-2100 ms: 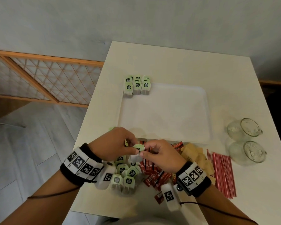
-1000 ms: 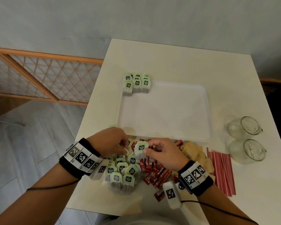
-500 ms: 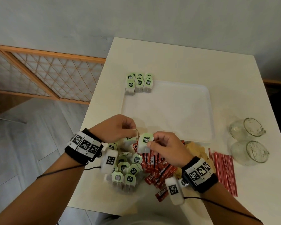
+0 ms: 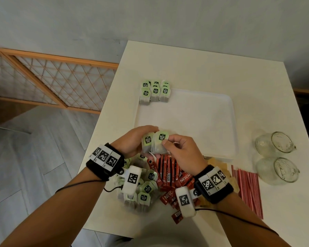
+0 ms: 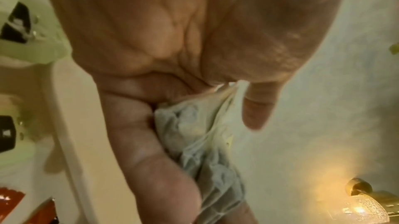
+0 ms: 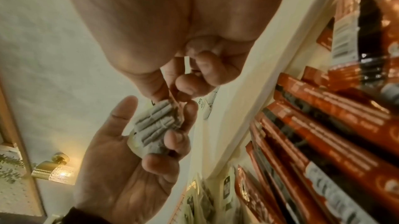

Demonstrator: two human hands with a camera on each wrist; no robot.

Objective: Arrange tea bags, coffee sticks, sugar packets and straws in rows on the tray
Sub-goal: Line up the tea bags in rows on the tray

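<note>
White rectangular table (image 4: 194, 68) against a grey wall, orange lattice gate at 9 o'clock. White plastic tray (image 4: 221, 122) sits mid-table; six green-tagged tea bags (image 4: 154, 91) in two short rows at its 11 o'clock corner, the far ones overlapping the rim.

Both hands meet over the tray's 7 o'clock edge. Left hand (image 4: 132, 141) cupped, fingers curled round a small stack of green-tagged tea bags (image 4: 148, 143); wrist view shows the gauze bag bodies (image 5: 205, 151) pressed between fingers and thumb. Right hand (image 4: 182, 154) pinches another green-tagged tea bag (image 4: 160, 142) between thumb and forefinger, touching the left hand's stack; remaining fingers curled in.

Off-tray, near edge of table: loose pile of green-tagged tea bags (image 4: 144, 189) at 7 o'clock, red coffee sticks (image 4: 169, 173) just beside it at 6, tan sugar packets (image 4: 219, 164) partly hidden by the right wrist, red-striped straws (image 4: 250, 188) at 5. Two clear glass cups (image 4: 275, 157) at 3 o'clock, beside the tray.
</note>
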